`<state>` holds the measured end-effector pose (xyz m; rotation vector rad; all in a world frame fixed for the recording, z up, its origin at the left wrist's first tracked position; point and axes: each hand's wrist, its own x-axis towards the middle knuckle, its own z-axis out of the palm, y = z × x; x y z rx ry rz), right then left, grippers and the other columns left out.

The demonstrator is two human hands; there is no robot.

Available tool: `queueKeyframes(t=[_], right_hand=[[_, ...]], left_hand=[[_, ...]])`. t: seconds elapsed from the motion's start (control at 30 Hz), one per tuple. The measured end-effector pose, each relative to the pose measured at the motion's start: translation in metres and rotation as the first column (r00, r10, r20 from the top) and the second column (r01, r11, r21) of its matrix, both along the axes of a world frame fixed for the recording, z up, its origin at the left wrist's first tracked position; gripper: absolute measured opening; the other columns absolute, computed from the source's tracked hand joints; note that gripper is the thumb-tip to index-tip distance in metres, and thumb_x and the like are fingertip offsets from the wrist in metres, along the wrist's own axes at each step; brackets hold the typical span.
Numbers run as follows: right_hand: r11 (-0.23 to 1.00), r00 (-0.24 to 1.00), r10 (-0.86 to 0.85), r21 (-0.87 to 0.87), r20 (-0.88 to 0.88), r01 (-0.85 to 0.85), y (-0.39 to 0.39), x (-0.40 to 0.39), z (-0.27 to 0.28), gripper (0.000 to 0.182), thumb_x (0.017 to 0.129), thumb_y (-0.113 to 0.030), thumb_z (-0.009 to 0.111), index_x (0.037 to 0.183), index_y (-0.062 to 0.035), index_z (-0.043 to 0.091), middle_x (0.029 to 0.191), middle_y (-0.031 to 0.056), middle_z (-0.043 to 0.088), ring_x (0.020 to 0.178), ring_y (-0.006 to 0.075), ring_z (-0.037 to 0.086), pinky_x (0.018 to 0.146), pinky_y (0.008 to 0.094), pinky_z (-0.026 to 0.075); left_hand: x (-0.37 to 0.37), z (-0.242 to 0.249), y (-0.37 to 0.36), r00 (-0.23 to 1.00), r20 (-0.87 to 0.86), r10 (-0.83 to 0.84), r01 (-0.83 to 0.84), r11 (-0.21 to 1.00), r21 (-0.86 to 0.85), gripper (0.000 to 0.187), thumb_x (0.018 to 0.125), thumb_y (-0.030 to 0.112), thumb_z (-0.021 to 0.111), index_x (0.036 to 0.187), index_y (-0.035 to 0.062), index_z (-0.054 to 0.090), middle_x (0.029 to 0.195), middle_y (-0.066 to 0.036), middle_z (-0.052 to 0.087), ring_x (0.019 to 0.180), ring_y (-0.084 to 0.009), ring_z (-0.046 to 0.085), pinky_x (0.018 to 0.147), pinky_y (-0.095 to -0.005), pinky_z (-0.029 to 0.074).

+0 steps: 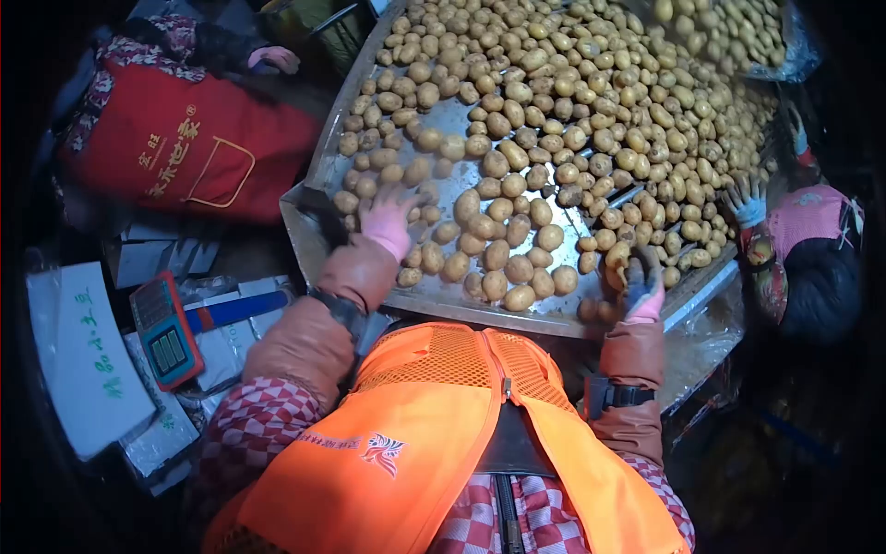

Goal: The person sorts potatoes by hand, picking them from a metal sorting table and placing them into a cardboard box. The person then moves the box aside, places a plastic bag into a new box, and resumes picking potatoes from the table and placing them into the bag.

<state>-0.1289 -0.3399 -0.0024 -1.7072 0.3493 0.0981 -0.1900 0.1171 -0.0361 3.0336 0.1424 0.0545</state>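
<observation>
Many loose potatoes (pixel 517 235) lie on a metal sorting tray (pixel 452 189) in front of me. My left hand (pixel 389 217), in a pink glove, is open with its fingers spread among potatoes on the tray's left side; the fingertips are slightly blurred. Near the front right edge, my right hand (pixel 645 284) wears a pink and grey glove. Its fingers are stretched out and slightly cupped against the side of a few potatoes, without closing round them. Some potatoes by that hand are smeared by motion. Both my forearms wear brown sleeve covers.
At left, a person in a red apron (pixel 185 143) stands beside the tray. Below are a digital scale (pixel 166 332) and white boxes (pixel 88 355). Another person's gloved hand (pixel 746 201) rests at the tray's right edge. Potatoes spill from a clear plastic bag (pixel 794 51) at the back right.
</observation>
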Motion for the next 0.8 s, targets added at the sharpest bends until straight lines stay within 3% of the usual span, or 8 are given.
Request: queueKeyframes(t=[0.07,0.13,0.17,0.23,0.47,0.57,0.63,0.8], right_hand=[[0.992,0.984,-0.023,0.116,-0.179,0.044,0.056,-0.004,-0.004,0.045,0.096,-0.019,0.065,0.138,-0.0062,0.054,0.135,0.014,0.058,0.118,0.0301,0.059,0.102,0.0407,0.047],[0.876,0.946,0.299,-0.358,-0.122,-0.323,0.106,-0.018,-0.007,0.049,0.091,-0.025,0.07,0.135,-0.0073,0.057,0.137,0.0197,0.056,0.119,0.0364,0.059,0.104,0.0429,0.046],[0.386,0.778,0.605,-0.791,-0.172,-0.475,0.127,-0.025,-0.006,0.052,0.088,-0.03,0.073,0.133,-0.0089,0.06,0.138,0.0238,0.055,0.12,0.0401,0.058,0.104,0.0435,0.046],[0.298,0.593,0.624,-0.547,-0.509,-0.782,0.164,-0.009,0.04,0.056,0.082,-0.035,0.076,0.132,-0.0141,0.062,0.141,0.029,0.049,0.121,0.0447,0.056,0.102,0.0447,0.048],[0.622,0.747,0.661,-0.609,0.072,-0.491,0.179,0.113,-0.012,0.034,0.09,-0.024,0.061,0.123,-0.0146,0.065,0.117,0.0178,0.067,0.107,0.0386,0.064,0.09,0.0452,0.052],[0.228,0.679,0.721,-0.879,-0.136,-0.418,0.23,0.133,-0.048,0.039,0.089,-0.021,0.06,0.127,-0.0185,0.061,0.134,0.0145,0.058,0.118,0.0391,0.059,0.093,0.0467,0.052],[0.026,0.651,0.703,-0.904,-0.287,-0.426,0.263,0.111,0.012,0.041,0.091,-0.018,0.056,0.132,-0.0205,0.057,0.144,0.0119,0.05,0.128,0.0382,0.052,0.098,0.0493,0.051],[0.196,0.654,0.558,-0.684,-0.511,-0.702,0.28,0.134,-0.045,0.051,0.084,-0.02,0.067,0.134,-0.0201,0.056,0.144,0.0146,0.048,0.132,0.0379,0.048,0.102,0.0513,0.049]], left_hand=[[-0.012,0.001,-0.022,0.979,-0.097,0.177,-0.171,0.983,0.064,0.047,0.083,0.038,0.067,0.129,0.0302,0.061,0.124,-0.005,0.059,0.117,-0.0288,0.055,0.099,-0.0508,0.043],[-0.019,-0.002,-0.055,0.996,-0.083,-0.031,0.042,0.99,0.136,0.048,0.083,0.035,0.066,0.13,0.0277,0.059,0.127,-0.004,0.059,0.123,-0.0298,0.052,0.101,-0.051,0.041],[-0.021,-0.003,-0.062,0.962,0.004,-0.272,0.268,0.951,0.157,0.047,0.084,0.033,0.065,0.13,0.0249,0.058,0.133,-0.004,0.057,0.131,-0.031,0.047,0.104,-0.0515,0.04],[-0.013,0.004,-0.049,0.938,0.0,-0.347,0.347,0.936,-0.059,0.046,0.082,0.037,0.067,0.126,0.0254,0.061,0.137,-0.004,0.055,0.137,-0.0299,0.042,0.106,-0.0542,0.037],[-0.017,0.001,0.002,0.927,-0.242,0.286,-0.287,0.957,0.034,0.03,0.083,0.024,0.065,0.113,0.026,0.068,0.118,-0.004,0.064,0.12,-0.0246,0.056,0.092,-0.0486,0.045],[0.02,0.03,-0.022,0.87,-0.42,0.258,-0.196,0.963,0.186,0.033,0.085,0.019,0.06,0.117,0.026,0.065,0.116,-0.001,0.066,0.112,-0.0241,0.061,0.089,-0.0492,0.048],[0.029,0.009,-0.031,0.996,-0.085,0.03,-0.026,0.999,0.044,0.054,0.079,0.01,0.062,0.13,0.0289,0.061,0.115,-0.011,0.066,0.112,-0.0294,0.062,0.092,-0.0489,0.047],[0.089,-0.01,-0.028,0.936,-0.334,0.111,-0.186,0.961,-0.203,0.073,0.077,0.018,0.07,0.145,0.0315,0.048,0.14,-0.015,0.052,0.13,-0.0369,0.048,0.108,-0.0506,0.04]])
